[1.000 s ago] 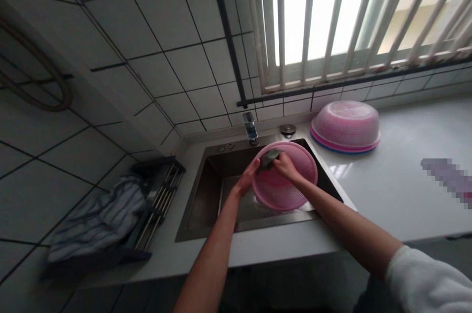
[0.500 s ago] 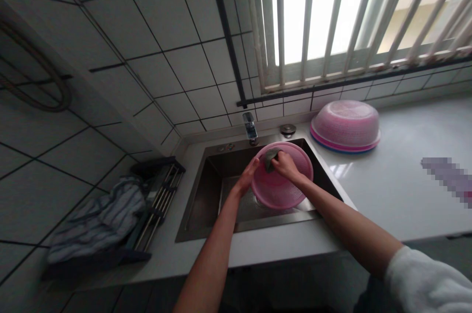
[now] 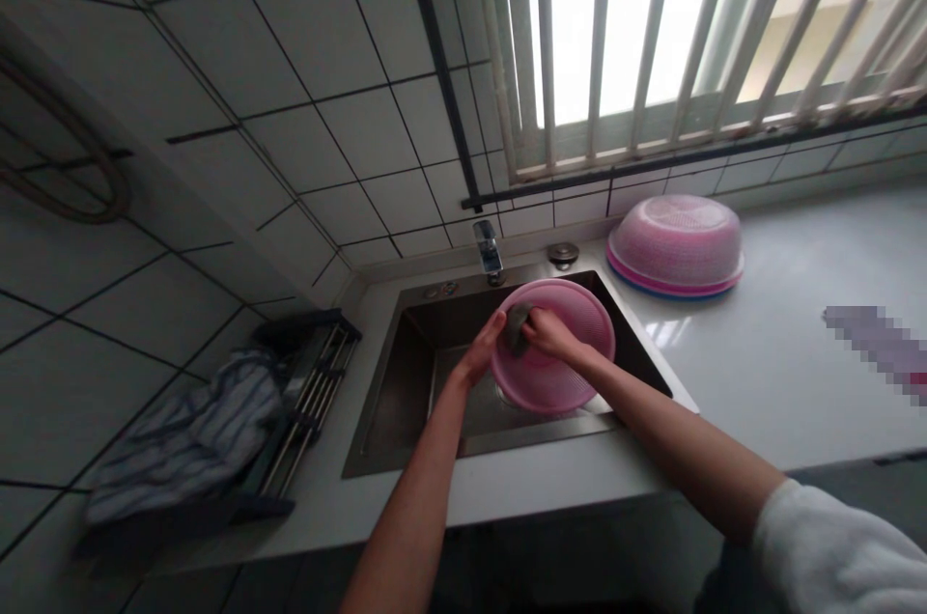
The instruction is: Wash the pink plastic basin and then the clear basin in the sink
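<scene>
A pink plastic colander (image 3: 572, 353) is tilted over the steel sink (image 3: 412, 373). My left hand (image 3: 482, 351) grips its left rim from outside. Inside the colander, near that rim, my right hand (image 3: 545, 332) is closed on a dark scouring pad (image 3: 516, 322) and presses it against the mesh. Only part of the pad shows past my fingers.
A faucet (image 3: 489, 252) and a drain plug (image 3: 563, 254) sit behind the sink. Upside-down pink baskets (image 3: 677, 242) are stacked on the white counter (image 3: 782, 353) to the right. A dish rack (image 3: 311, 382) with a striped cloth (image 3: 188, 435) stands at left. Barred window above.
My right hand has slid the pad from the colander's upper rim down and left along the inside. The left hand keeps its hold on the rim.
</scene>
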`<state>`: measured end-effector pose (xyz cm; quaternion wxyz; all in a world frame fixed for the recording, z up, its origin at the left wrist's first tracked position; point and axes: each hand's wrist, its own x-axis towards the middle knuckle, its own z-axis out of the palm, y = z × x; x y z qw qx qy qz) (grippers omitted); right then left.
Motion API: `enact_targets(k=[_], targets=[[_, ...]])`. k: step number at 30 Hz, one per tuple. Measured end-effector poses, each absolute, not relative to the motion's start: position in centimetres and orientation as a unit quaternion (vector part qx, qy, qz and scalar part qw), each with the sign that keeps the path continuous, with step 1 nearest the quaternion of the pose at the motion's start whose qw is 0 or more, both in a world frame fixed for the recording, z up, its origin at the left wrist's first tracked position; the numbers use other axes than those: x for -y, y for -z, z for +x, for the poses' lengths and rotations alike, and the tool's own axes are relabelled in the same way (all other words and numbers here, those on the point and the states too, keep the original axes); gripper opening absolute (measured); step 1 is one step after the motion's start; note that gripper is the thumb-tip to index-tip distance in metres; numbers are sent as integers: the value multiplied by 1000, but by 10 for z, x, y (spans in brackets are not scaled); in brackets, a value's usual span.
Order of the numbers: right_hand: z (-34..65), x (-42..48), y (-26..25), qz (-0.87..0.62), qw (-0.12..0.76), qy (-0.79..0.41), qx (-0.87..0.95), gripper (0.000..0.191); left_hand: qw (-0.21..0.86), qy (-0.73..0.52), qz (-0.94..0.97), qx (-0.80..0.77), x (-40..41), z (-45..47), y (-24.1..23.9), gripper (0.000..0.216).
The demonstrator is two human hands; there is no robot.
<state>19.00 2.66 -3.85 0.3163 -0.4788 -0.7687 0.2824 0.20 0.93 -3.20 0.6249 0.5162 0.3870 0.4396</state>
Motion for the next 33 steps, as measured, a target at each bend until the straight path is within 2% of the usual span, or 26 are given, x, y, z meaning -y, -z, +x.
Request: enact_targets(k=[3,8,15,21,23,28,30,33], targets=[[192,-28,37,-483,320,-270,769,13,619,-438,526,-384,-9,3,31,78],[183,-15,38,-387,230,-336,828,6,606,-422,538,-406,-5,1,27,77],[196,-26,35,-476,319,-279,771,14,623,-437,526,-381,-5,4,27,74],[182,-11,38,-387,196,-350,830,13,611,-435,532,-393,-3,2,26,74],[180,-10,35,-376,232,-352,825,15,613,-429,530,-399,-2,1,25,75],[189,-27,30,-442,414,-345,717,20,621,-434,518,-397,-6,4,27,78],[189,-32,32,-470,433,-346,687,19,619,-439,517,-396,-7,3,29,79],[181,-27,41,-424,407,-386,711,16,623,-433,512,-403,-6,0,31,79]])
